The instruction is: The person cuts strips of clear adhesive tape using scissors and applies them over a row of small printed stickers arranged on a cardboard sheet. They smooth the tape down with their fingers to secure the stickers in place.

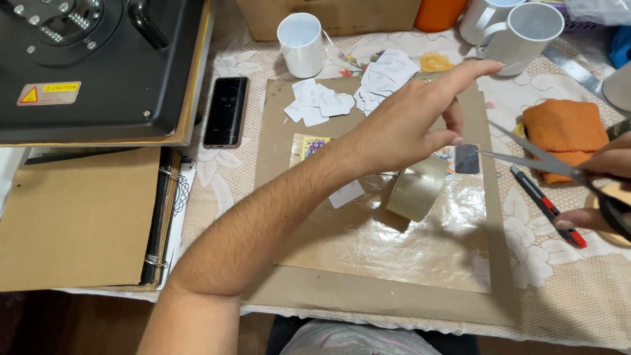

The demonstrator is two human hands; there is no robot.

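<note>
My left hand [411, 118] reaches across a brown cardboard sheet [381, 289] and pinches a strip of clear tape [420, 187] pulled up from the shiny taped area. My right hand [601, 190] at the right edge grips open scissors [532, 154], blades pointing left toward the tape. A pile of small white paper cut-outs [358, 89] lies at the top of the cardboard. A small dark card [467, 158] and a colourful sticker [314, 143] lie under the tape layer.
A black heat press [92, 59] sits at top left, a phone [225, 110] beside it. White mugs [301, 43] [526, 33] stand at the back. An orange cloth [565, 128], a red-black cutter [545, 205], a metal ruler [575, 69] and a binder [79, 217] surround the work area.
</note>
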